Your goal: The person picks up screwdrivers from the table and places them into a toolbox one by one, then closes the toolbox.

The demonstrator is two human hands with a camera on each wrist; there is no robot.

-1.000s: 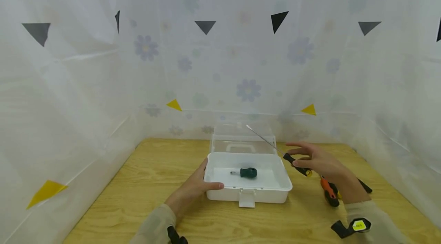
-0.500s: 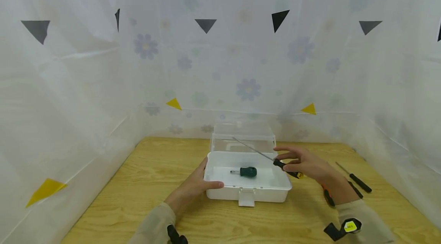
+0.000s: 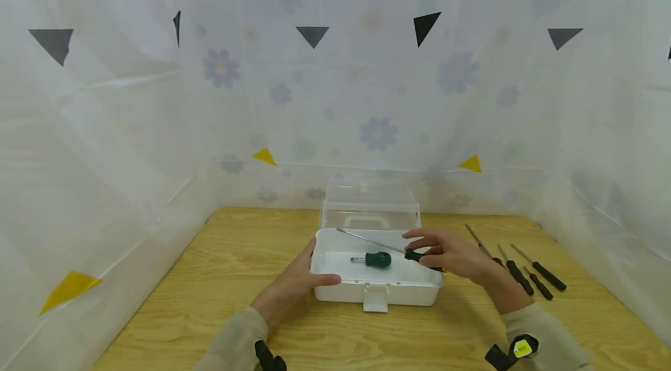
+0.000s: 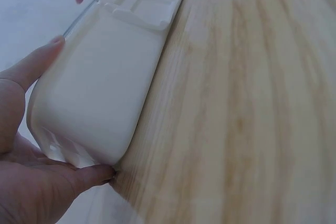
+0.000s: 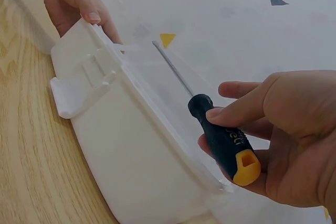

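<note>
A wooden table (image 3: pixel 220 278) inside a tent of thin white sheets with pale flowers

The sheets (image 3: pixel 131 126) hang on three sides, with black and yellow triangles stuck on them. A white box (image 3: pixel 377 295) sits open in the middle of the table, its clear lid (image 3: pixel 369 208) up at the back. The left hand (image 3: pixel 293 283) grasps the box's left end. The right hand (image 3: pixel 451 251) grips a long screwdriver (image 3: pixel 374 241) over the box. A green screwdriver (image 3: pixel 374 261) lies inside. More screwdrivers (image 3: pixel 524 275) lie on the table to the right
</note>
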